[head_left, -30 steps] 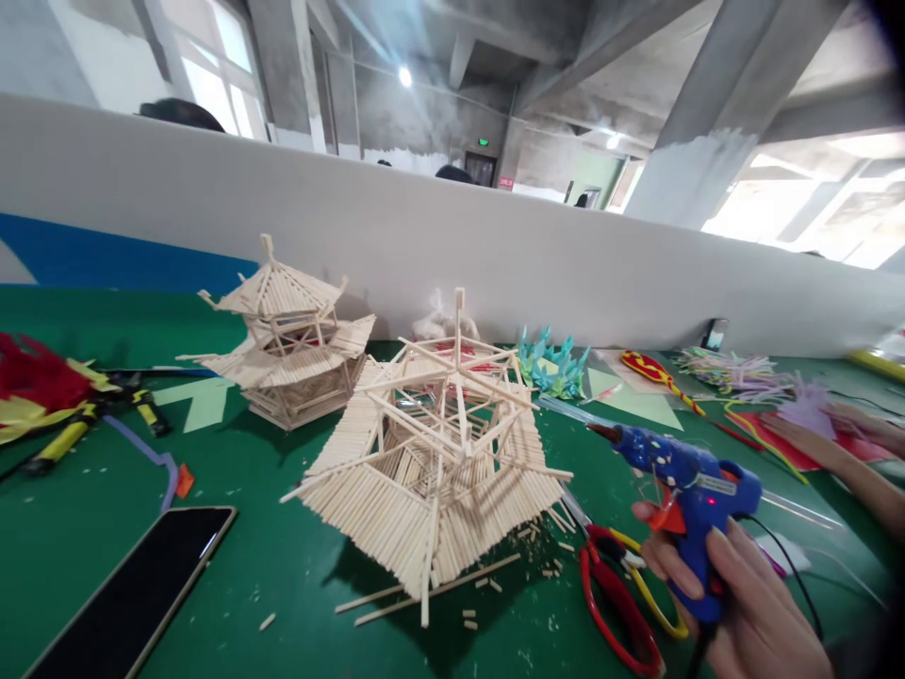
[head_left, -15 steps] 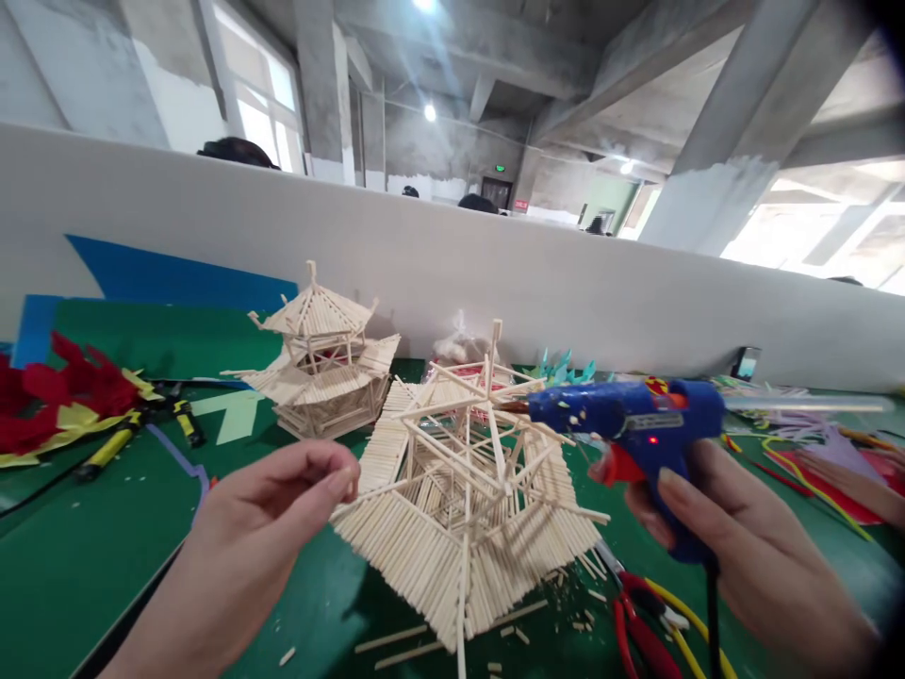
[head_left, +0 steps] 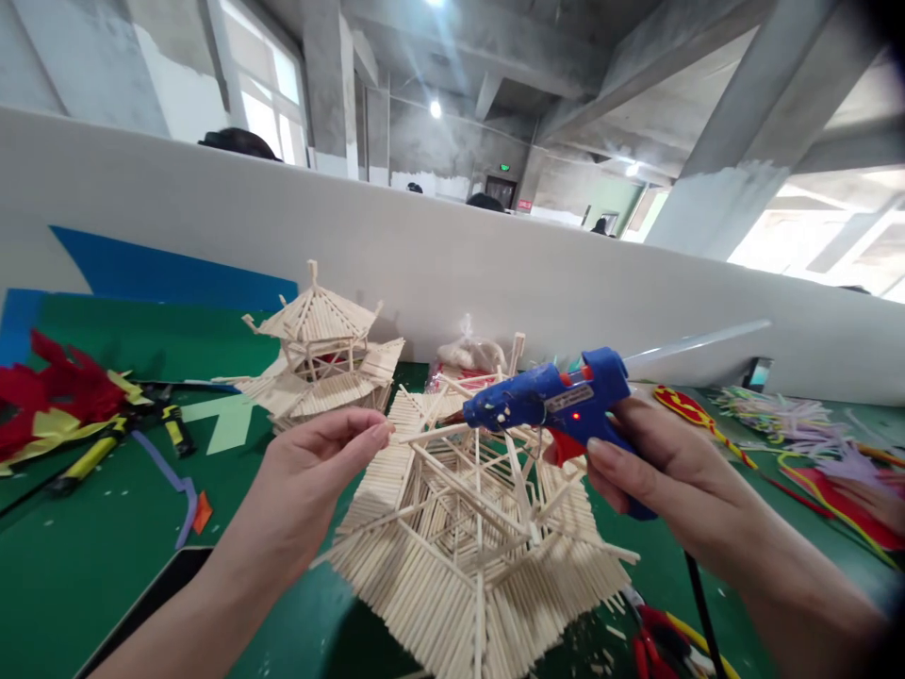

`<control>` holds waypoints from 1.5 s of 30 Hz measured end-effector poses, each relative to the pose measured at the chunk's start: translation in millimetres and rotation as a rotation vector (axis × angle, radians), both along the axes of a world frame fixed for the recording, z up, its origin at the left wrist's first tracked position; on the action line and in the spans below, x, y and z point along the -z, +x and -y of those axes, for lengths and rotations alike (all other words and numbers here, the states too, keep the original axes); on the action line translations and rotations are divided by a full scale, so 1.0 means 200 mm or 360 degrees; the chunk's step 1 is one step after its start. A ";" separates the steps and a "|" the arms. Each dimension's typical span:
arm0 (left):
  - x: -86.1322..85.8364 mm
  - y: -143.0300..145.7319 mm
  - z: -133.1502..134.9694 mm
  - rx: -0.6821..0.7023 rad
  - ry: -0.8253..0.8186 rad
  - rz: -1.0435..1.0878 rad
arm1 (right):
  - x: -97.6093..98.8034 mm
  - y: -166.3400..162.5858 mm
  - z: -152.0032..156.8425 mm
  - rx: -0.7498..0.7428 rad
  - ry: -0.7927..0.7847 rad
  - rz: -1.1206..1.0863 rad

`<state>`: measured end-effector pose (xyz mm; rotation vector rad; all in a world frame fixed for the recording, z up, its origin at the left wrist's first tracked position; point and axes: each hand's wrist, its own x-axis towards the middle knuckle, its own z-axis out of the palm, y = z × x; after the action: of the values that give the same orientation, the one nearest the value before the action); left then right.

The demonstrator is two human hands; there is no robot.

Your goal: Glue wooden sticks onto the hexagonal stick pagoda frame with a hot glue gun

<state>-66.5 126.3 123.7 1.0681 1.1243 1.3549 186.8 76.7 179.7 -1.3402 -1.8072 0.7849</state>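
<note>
My right hand (head_left: pixel 657 453) grips a blue hot glue gun (head_left: pixel 566 401) with an orange-red trigger, a lit red light and a clear glue stick out of its back. The gun's nozzle points left, over the upper frame of a pavilion model (head_left: pixel 424 575) built of thin wooden sticks. My left hand (head_left: pixel 332 462) is closed in a pinch at the model's left side, its fingertips by the end of a roof beam (head_left: pixel 435 434). Whether they touch the beam or hold something small cannot be made out. Part of the model's top is hidden behind the gun.
A roofed stick pavilion (head_left: pixel 318 349) stands behind on the left. Red and yellow craft pieces (head_left: pixel 57 396) and yellow-handled tools (head_left: pixel 91 462) lie far left. Red-handled pliers (head_left: pixel 657 641) and stick scraps are at lower right. A person's hand (head_left: pixel 877 495) shows at the right edge.
The glue gun has moved left and tilted nozzle-down, over the model's upper beams. My left hand has risen to the right, closer to the frame. The view has shifted slightly.
</note>
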 end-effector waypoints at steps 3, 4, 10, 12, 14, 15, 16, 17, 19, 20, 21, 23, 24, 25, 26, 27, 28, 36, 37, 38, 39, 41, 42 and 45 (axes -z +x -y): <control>0.01 0.00 -0.02 0.0003 0.0001 -0.0008 | 0.00 0.00 -0.01 -0.0051 -0.0004 -0.0055; 0.01 0.01 -0.03 0.0001 0.0005 -0.0010 | 0.00 0.00 -0.02 -0.0070 -0.0014 -0.0085; 0.02 0.01 -0.05 0.0024 0.0030 -0.0040 | 0.00 -0.01 -0.02 -0.0100 -0.0075 -0.0102; 0.03 0.01 -0.06 0.0032 0.0058 -0.0074 | 0.00 -0.01 -0.02 -0.0117 -0.0078 -0.0114; 0.03 0.01 -0.06 0.0046 0.0084 -0.0134 | 0.00 -0.01 -0.02 -0.0126 -0.0101 -0.0130; 0.03 0.00 -0.06 0.0053 0.0096 -0.0161 | 0.01 -0.01 -0.02 -0.0125 -0.0118 -0.0131; 0.02 0.00 -0.06 0.0060 0.0102 -0.0184 | 0.02 -0.01 -0.02 -0.0124 -0.0126 -0.0127; 0.02 0.00 -0.06 0.0066 0.0112 -0.0198 | 0.02 0.00 -0.02 -0.0126 -0.0121 -0.0121; 0.02 0.00 -0.06 0.0080 0.0135 -0.0195 | 0.04 0.00 -0.03 -0.0134 -0.0104 -0.0097; 0.01 0.00 -0.06 0.0093 0.0141 -0.0189 | 0.05 0.01 -0.03 -0.0137 -0.0096 -0.0082; 0.01 0.00 -0.06 0.0105 0.0144 -0.0182 | 0.05 0.01 -0.04 -0.0137 -0.0094 -0.0066; 0.01 0.00 -0.06 0.0125 0.0140 -0.0182 | 0.05 0.00 -0.04 -0.0135 -0.0107 -0.0024; 0.01 0.00 -0.06 0.0129 0.0137 -0.0194 | 0.05 -0.01 -0.04 -0.0138 -0.0107 -0.0005; 0.00 0.00 -0.07 0.0131 0.0137 -0.0209 | 0.04 -0.01 -0.05 -0.0146 -0.0105 0.0011; 0.00 0.00 -0.07 0.0139 0.0142 -0.0225 | 0.04 -0.02 -0.05 -0.0152 -0.0104 0.0025; 0.00 0.00 -0.07 0.0146 0.0148 -0.0243 | 0.04 -0.02 -0.06 -0.0159 -0.0095 0.0032; 0.00 0.00 -0.07 0.0159 0.0151 -0.0263 | 0.04 -0.03 -0.07 -0.0166 -0.0074 0.0033; 0.02 -0.01 -0.08 0.0243 0.0169 -0.0350 | 0.05 -0.05 -0.10 -0.0224 0.0076 0.0139; 0.03 -0.01 -0.08 0.0251 0.0168 -0.0354 | 0.04 -0.06 -0.10 -0.0219 0.0091 0.0162; 0.03 -0.01 -0.08 0.0255 0.0168 -0.0354 | 0.04 -0.06 -0.10 -0.0210 0.0106 0.0186; 0.03 -0.01 -0.08 0.0255 0.0162 -0.0352 | 0.04 -0.07 -0.11 -0.0200 0.0116 0.0215; 0.02 -0.01 -0.08 0.0242 0.0144 -0.0336 | 0.03 -0.08 -0.11 -0.0189 0.0122 0.0276; 0.02 -0.01 -0.08 0.0238 0.0136 -0.0330 | 0.03 -0.08 -0.11 -0.0189 0.0122 0.0303; 0.01 0.00 -0.08 0.0241 0.0130 -0.0336 | 0.02 -0.09 -0.11 -0.0193 0.0131 0.0358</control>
<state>-66.9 142.9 121.1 1.3534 1.1226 1.1974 169.4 97.9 175.2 -1.3180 -2.0898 0.6349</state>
